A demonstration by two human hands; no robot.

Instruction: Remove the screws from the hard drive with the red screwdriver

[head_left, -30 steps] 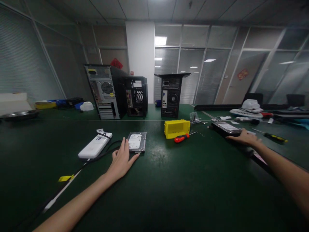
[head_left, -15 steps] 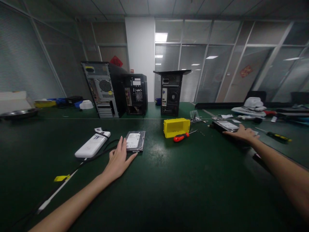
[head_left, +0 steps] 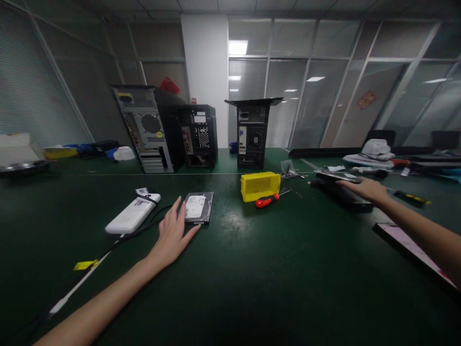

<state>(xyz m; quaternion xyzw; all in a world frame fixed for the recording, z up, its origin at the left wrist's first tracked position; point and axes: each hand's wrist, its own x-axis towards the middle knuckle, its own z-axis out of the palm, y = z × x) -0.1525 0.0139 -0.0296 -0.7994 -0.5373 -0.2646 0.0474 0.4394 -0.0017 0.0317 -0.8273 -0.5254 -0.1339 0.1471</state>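
My left hand (head_left: 172,238) lies with its fingers spread against the left side of a hard drive (head_left: 204,207), its thumb by the near edge. That drive rests flat on the green table, white label up. At the right, my right hand (head_left: 369,189) grips a second hard drive (head_left: 334,177) by its near right end. This drive is tilted and raised above a flat black object (head_left: 344,196) whose kind I cannot make out. To the left of my left hand lies a white power bank (head_left: 133,214) with a black cable around it.
A yellow bin (head_left: 260,186) stands mid-table with a red screwdriver (head_left: 267,200) before it. Three computer towers, among them a large one (head_left: 151,127), stand at the back. A pink-screened phone or tablet (head_left: 410,245) lies under my right forearm. Another screwdriver (head_left: 410,198) lies farther right.
My right hand has lifted and tilted the right-hand hard drive, baring more of the black object beneath. My left hand keeps its place by the other drive. The view has shifted slightly.
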